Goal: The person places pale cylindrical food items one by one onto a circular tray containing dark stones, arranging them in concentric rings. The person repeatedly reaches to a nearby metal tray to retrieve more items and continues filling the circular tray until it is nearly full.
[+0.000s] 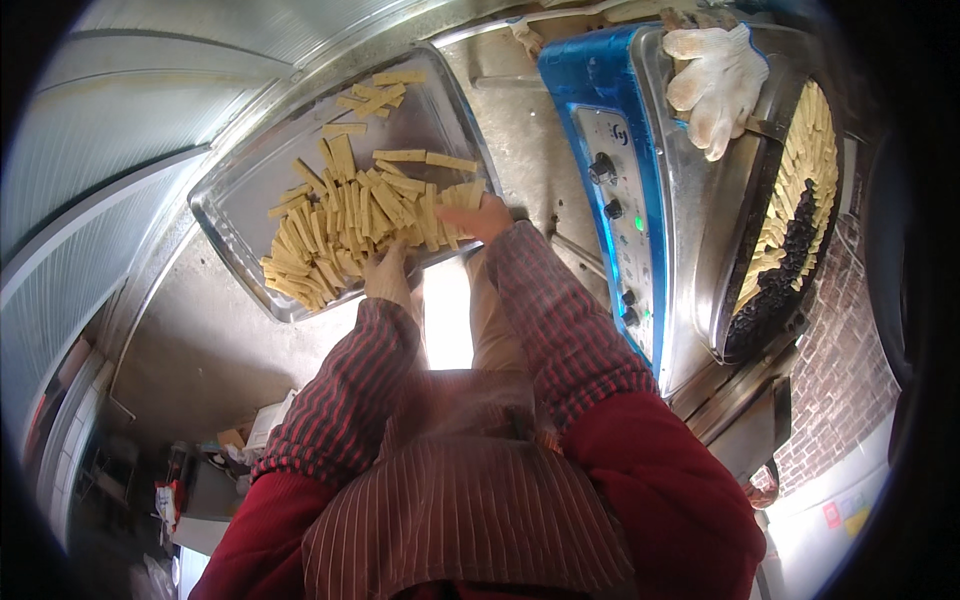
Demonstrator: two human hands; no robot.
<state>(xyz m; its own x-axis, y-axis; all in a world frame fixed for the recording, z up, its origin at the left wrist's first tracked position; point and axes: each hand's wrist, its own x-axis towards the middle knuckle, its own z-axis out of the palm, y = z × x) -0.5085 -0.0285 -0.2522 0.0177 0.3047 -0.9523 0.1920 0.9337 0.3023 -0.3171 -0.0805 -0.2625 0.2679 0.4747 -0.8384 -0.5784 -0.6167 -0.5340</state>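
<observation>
Many pale yellow cut strips of food (352, 217) lie heaped in a rectangular metal tray (262, 150), with a few loose ones near its far end. My left hand (390, 270) is at the near edge of the heap, its fingers partly hidden against the strips. At the tray's right side, my right hand (480, 217) has its fingers around a bunch of upright strips. Both forearms wear striped sleeve covers.
To the right stands a blue and steel appliance (637, 187) with knobs and green lights. A stained white work glove (712, 82) lies on it. Beyond is a dark-rimmed pan (772, 157) holding pale strips and black pieces. A corrugated panel (112, 150) is at the left.
</observation>
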